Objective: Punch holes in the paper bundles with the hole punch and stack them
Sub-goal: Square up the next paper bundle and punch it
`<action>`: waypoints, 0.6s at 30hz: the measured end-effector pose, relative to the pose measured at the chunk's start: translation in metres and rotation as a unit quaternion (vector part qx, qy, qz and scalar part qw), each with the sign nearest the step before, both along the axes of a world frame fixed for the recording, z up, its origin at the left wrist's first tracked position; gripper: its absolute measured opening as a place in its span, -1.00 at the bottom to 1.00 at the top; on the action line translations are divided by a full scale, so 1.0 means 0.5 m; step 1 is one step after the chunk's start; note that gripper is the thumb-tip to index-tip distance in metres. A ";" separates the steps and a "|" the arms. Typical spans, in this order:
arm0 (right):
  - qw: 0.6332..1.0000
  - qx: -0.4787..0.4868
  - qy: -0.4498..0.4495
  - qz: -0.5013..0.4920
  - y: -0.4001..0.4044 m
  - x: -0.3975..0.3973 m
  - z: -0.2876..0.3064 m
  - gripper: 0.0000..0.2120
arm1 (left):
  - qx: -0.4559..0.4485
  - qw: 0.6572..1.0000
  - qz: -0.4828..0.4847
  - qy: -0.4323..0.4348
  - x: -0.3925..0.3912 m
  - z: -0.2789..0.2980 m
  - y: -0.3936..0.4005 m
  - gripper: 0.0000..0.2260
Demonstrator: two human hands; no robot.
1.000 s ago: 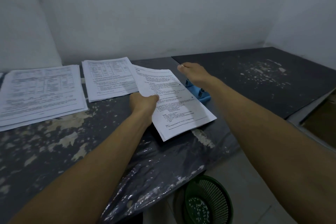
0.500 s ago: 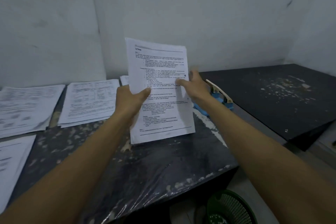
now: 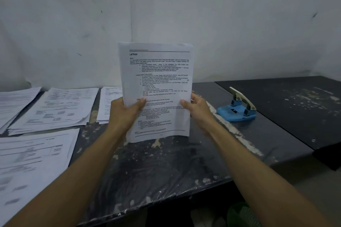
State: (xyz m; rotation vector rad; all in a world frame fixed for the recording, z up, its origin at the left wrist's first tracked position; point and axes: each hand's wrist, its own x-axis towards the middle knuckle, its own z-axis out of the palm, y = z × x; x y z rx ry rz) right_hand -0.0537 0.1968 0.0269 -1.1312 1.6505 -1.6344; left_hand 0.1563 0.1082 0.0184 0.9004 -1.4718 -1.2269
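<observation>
Head view – step: A bundle (image 3: 156,90) was held upright over the table (image 3: 166,171), its lower edge just above or on the surface – which one cannot be told. This read as squaring the sheets on edge.
Head view – left hand (image 3: 125,112): Clasped the bundle's left edge, thumb across the printed face, fingers hidden behind.
Head view – right hand (image 3: 198,107): Clasped the right edge in the same manner, thumb in front.
Head view – punch (image 3: 237,108): Blue base, pale lever raised; it stood on the table to the right of the bundle, apart from both hands.
Head view – bundle: Several white sheets, printed text facing the camera, heading at top. Top corners fanned slightly; sheets not fully flush. A small round mark near the right edge may have been a hole – uncertain.
Head view – stacks (image 3: 55,108): Further papers lay flat at left, apart from the bundle.
Next move – judgement: If unpunched, one flush edge should go squarely into the punch slot; if punched, the bundle should go to a stack at left.
</observation>
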 end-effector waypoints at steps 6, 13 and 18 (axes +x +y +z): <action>0.998 0.043 0.038 -0.011 0.017 0.031 0.008 -0.86 | 0.012 1.000 -0.004 -0.027 0.029 0.023 0.011 -0.78; 0.980 0.191 0.046 0.034 0.051 0.080 -0.002 -0.90 | 0.079 0.987 -0.004 -0.138 0.111 0.012 0.029 -0.79; 0.954 0.285 0.079 0.052 0.055 0.124 -0.040 -0.89 | 0.082 0.961 0.000 -0.264 0.175 -0.021 0.027 -0.69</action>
